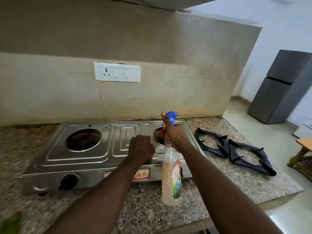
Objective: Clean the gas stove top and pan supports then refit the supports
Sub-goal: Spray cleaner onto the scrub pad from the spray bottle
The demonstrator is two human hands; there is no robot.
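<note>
— Bottle talk first: the spray bottle is hanging by its neck from the right hand, which is gripping it just under the blue trigger, centre-right of the frame. Where should the mist be going?
— Onto the stove, which is sitting mid-frame on the speckled counter. I'm thinking the nozzle is wanting to tip down toward the flat steel panels, in short bursts. That way liquid isn't pooling in the open wells, like the one around the left burner.
— And the left hand?
— It's hovering over the middle of the stove with its fingers curled under, and I'm not managing to tell whether it's holding anything. Something orange is peeking out by the right well, too hidden to name.
— How are the surfaces looking?
— The top is looking like shiny stainless steel, stamped with raised rounded rectangles. Those grooves are probably trapping grease, so wiping along the ridges is making more sense than wiping across. The bottle is looking like translucent plastic, with pale orange liquid showing through and a glossy label low down.
— Where are the pan supports lying?
— Both are lying off the stove at the right of the frame, side by side and seemingly touching on the counter. They're looking black and matte, squarish frames with prongs pointing inward, and I'm guessing those corners are needing their own scrub before refitting
</note>
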